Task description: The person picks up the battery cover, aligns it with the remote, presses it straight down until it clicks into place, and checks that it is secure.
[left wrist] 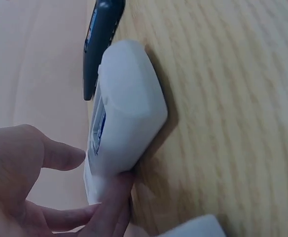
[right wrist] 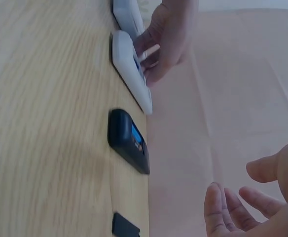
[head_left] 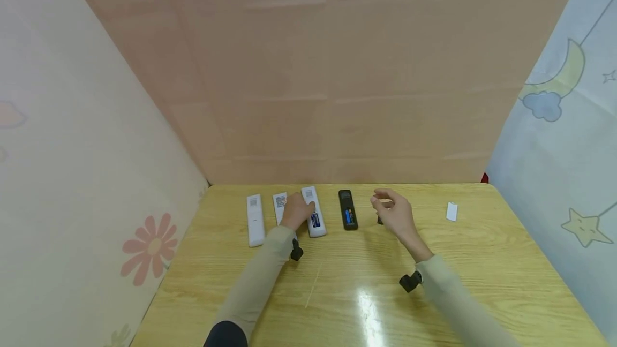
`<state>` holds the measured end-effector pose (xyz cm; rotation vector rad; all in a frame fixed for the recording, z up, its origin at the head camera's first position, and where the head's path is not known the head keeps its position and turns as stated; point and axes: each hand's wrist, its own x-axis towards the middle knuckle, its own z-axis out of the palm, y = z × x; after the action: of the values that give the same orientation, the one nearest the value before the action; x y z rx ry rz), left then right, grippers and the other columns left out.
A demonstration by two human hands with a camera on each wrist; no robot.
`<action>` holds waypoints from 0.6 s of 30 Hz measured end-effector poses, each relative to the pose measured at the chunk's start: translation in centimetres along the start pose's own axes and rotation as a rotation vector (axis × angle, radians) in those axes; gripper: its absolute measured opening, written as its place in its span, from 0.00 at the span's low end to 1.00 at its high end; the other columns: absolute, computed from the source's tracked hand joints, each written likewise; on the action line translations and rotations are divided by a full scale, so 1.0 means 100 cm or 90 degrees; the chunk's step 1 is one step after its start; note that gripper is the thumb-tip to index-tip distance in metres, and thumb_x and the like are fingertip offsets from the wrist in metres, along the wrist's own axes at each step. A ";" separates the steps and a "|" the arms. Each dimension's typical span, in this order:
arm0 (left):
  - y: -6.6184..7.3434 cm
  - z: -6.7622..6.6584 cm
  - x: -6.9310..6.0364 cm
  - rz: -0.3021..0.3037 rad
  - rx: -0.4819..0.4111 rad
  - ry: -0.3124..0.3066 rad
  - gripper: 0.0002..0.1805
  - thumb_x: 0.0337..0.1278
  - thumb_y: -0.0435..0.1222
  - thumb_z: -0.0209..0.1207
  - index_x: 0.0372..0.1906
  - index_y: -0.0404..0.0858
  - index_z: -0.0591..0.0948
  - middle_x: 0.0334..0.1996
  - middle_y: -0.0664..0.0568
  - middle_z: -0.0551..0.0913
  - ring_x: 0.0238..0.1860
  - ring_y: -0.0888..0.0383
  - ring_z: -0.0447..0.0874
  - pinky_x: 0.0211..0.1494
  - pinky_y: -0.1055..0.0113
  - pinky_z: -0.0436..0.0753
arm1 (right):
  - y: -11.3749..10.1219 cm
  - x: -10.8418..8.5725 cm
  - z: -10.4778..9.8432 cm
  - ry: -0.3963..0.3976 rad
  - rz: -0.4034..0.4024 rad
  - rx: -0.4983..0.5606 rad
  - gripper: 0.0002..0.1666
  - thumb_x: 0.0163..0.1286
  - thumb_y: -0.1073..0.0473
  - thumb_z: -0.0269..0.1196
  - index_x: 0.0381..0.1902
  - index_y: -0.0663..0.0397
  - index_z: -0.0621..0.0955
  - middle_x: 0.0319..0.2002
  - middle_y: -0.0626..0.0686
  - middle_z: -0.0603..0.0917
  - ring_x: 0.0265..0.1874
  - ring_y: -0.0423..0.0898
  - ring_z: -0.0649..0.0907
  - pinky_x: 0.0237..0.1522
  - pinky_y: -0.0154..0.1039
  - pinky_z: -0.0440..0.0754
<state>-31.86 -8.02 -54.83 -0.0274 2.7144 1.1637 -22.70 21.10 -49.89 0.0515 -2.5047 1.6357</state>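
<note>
The left hand (head_left: 295, 212) lightly grips a smooth, rounded white remote (head_left: 316, 229), its battery compartment uncovered. The right hand (head_left: 394, 216), fingers loosely bent, hovers holding nothing. Bare wood-grain desk (head_left: 337, 283) spreads nearer the person; its far edge meets a creased backdrop (head_left: 328, 79). A black remote (head_left: 347, 210) lies between the hands; a second white remote (head_left: 279, 203) sits partly beneath the left wrist.

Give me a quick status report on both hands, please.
Left hand holding white remote, its battery bay uncovered. Right hand raised, holding nothing. Black remote between them, touching neither.
</note>
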 end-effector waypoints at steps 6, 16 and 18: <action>0.020 -0.002 -0.007 -0.044 0.045 -0.007 0.25 0.74 0.41 0.61 0.17 0.42 0.70 0.14 0.52 0.70 0.13 0.59 0.65 0.16 0.67 0.65 | 0.011 0.007 -0.023 0.022 0.002 -0.037 0.25 0.84 0.53 0.61 0.69 0.63 0.79 0.60 0.68 0.84 0.53 0.67 0.89 0.40 0.35 0.91; 0.024 0.001 -0.002 -0.075 0.082 -0.016 0.28 0.75 0.43 0.62 0.15 0.43 0.69 0.13 0.54 0.70 0.14 0.60 0.67 0.16 0.67 0.67 | 0.021 0.009 -0.049 0.056 0.002 -0.078 0.26 0.84 0.54 0.60 0.70 0.65 0.78 0.60 0.70 0.83 0.53 0.69 0.88 0.37 0.24 0.85; 0.025 0.001 0.000 -0.084 0.088 -0.022 0.29 0.76 0.44 0.62 0.15 0.44 0.67 0.13 0.55 0.67 0.14 0.60 0.66 0.17 0.67 0.67 | 0.022 0.009 -0.053 0.059 0.002 -0.087 0.26 0.84 0.54 0.60 0.70 0.65 0.78 0.60 0.70 0.83 0.52 0.69 0.89 0.36 0.24 0.85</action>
<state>-32.03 -6.24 -53.06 -0.1622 2.7093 0.9312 -23.24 26.88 -49.65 -0.0419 -2.5387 1.4290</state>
